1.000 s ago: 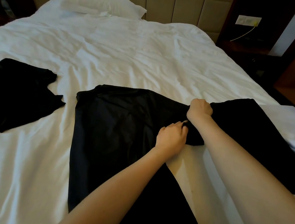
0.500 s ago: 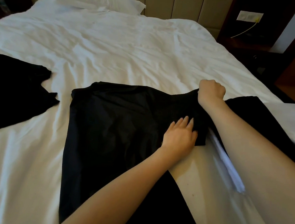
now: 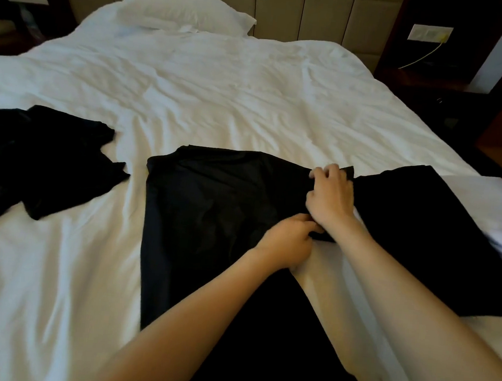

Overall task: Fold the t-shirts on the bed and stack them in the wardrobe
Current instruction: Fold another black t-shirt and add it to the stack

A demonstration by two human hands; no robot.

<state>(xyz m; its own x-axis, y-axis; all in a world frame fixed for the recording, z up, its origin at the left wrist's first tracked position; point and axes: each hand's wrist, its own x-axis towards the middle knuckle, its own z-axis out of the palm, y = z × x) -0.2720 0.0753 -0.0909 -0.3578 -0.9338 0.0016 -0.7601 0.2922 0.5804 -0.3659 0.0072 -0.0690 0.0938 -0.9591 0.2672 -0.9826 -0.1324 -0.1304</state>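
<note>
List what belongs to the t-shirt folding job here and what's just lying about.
Job:
- middle t-shirt, held by left hand and right hand
- crumpled garment, at left
- black cloth, at right
- bed

Lying about:
- pillow
- wall socket
- yellow cable

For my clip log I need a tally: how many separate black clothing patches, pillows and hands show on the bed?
Black clothing patches: 3, namely left heap, middle t-shirt and right spread; the layers within each cannot be told
Pillow: 1
Hands: 2, left hand and right hand, both with a grip on the middle t-shirt
Total: 6
</note>
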